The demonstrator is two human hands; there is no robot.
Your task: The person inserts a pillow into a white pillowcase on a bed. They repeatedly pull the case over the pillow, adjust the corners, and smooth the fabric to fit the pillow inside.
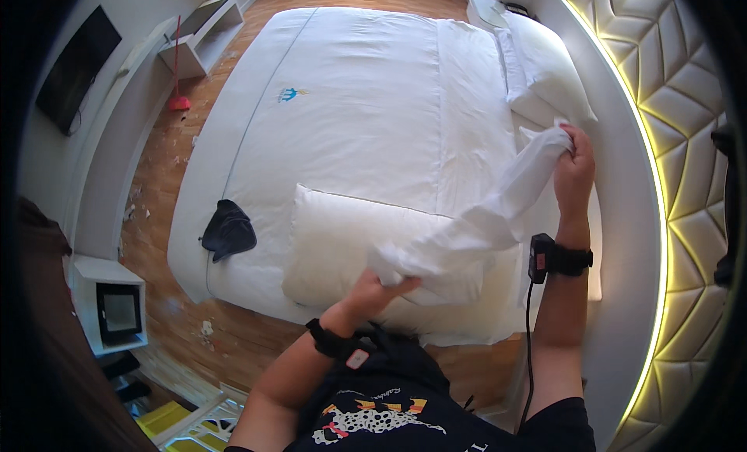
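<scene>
A limp white pillowcase (pixel 498 199) stretches slantwise between my two hands, above the near side of the bed. Its near end is gripped in my left hand (pixel 369 295), fingers closed on the fabric. At the upper right, my right hand (pixel 576 160) pinches the far end near the headboard side. Below the cloth lies a plump off-white pillow (pixel 346 234) on the bed, partly covered by the hanging fabric. The bed (pixel 366 117) is spread with a smooth white cover that has a thin blue line and a small blue emblem.
A dark folded cloth (pixel 229 230) lies at the bed's left edge. White pillows (pixel 548 66) rest at the far right by the padded headboard wall (pixel 677 164). Left are a white cabinet (pixel 113 304), a red broom (pixel 179 102) and scattered bits (pixel 206 329) on the wooden floor.
</scene>
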